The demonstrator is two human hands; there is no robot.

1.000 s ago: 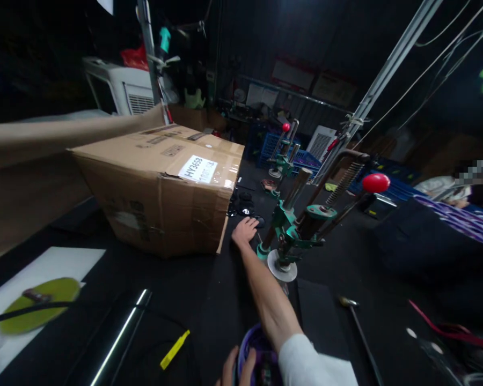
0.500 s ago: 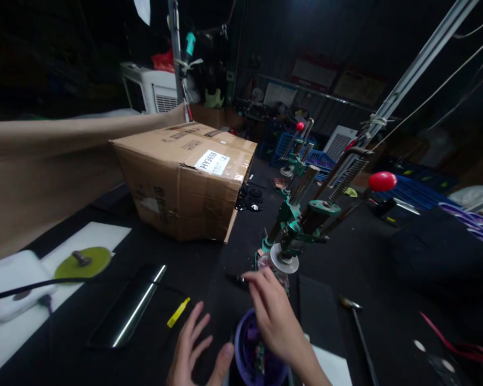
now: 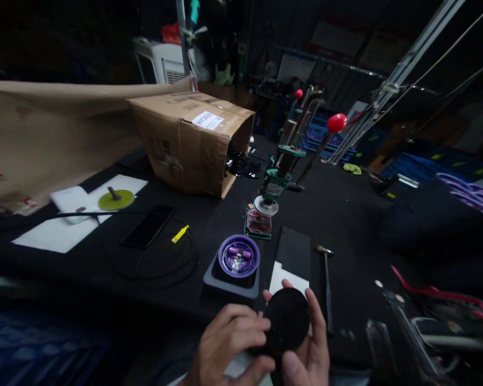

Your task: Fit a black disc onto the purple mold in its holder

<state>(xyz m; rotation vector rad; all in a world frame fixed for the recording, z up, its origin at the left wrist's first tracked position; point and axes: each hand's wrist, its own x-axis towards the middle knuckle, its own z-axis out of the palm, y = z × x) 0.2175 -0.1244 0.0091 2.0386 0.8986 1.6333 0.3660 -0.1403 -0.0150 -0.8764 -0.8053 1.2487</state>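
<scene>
Black disc (image 3: 287, 319) edge-held: left hand (image 3: 227, 343), right hand (image 3: 314, 351); gap to bowl (image 3: 222, 259).

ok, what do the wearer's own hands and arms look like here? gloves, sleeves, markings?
Left hand and right hand are both bare: no gloves, and no rings, cables or markings I can make out. Forearms are mostly out of frame, so sleeves can't be judged. The pale patch between the hands might be clothing; can't tell.
</scene>
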